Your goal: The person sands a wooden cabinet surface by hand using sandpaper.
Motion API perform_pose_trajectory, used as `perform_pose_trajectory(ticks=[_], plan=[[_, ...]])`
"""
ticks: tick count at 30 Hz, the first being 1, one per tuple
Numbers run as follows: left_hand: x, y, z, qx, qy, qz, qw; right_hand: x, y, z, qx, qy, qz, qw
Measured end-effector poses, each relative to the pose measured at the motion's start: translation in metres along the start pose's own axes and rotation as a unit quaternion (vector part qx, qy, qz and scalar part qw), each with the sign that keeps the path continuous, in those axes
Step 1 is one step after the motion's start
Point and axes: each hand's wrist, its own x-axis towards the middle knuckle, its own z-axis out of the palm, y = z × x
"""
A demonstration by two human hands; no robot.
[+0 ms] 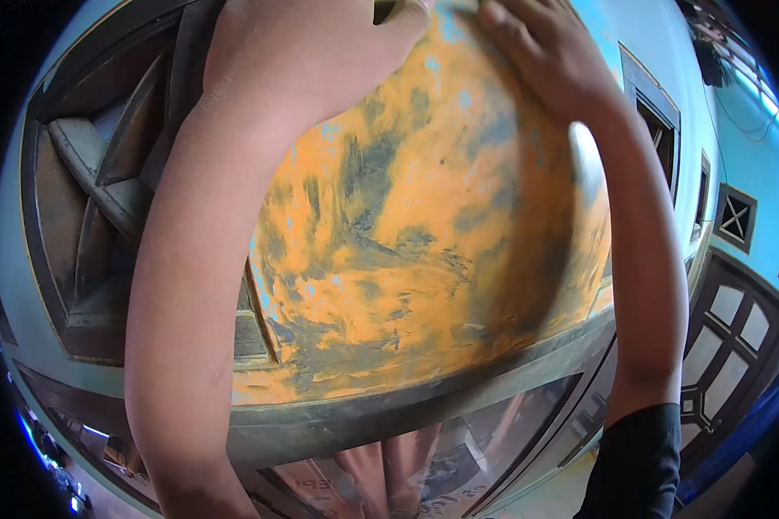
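Note:
Both arms reach up in front of a wall panel [407,233] smeared with orange and dark grey patches over light blue. My left hand [337,52] is at the top, its fingers cut off or turned away at the frame's upper edge, so what it holds, if anything, is hidden. To the right, my right hand [545,48] lies near or against the upper part of the panel, with its fingers apart and nothing seen in it. A dark sleeve [636,463] covers the right upper arm.
A dark wooden frame with crossed slats [86,216] is on the left. Below the panel runs a ledge [407,406] above reflective glass [407,471]. A panelled door [723,337] and a small crossed vent [736,216] stand at the right.

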Motion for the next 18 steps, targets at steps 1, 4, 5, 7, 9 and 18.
perform_pose_trajectory(ticks=[1, 4, 5, 7, 9, 18], plan=[[0.0, 0.003, -0.001, 0.012, -0.001, -0.004, 1.0, 0.013, 0.005, 0.002, 0.01, 0.023, 0.011, 1.0], [0.001, 0.002, 0.002, 0.013, 0.014, 0.004, 1.0, 0.036, 0.005, 0.009, 0.024, 0.076, 0.038, 0.996], [0.001, 0.0, 0.002, 0.003, 0.016, 0.009, 1.0, 0.036, 0.0, 0.013, 0.021, 0.083, 0.039, 0.996], [0.001, -0.006, 0.002, -0.024, 0.016, 0.019, 0.999, 0.025, -0.019, 0.019, 0.005, 0.09, 0.02, 0.996], [0.001, -0.008, 0.0, -0.038, 0.015, 0.023, 0.999, 0.003, -0.033, 0.015, 0.016, 0.084, -0.044, 0.995], [-0.002, -0.005, 0.0, -0.011, 0.013, 0.022, 1.0, 0.046, -0.021, 0.024, -0.007, 0.095, 0.061, 0.994]])
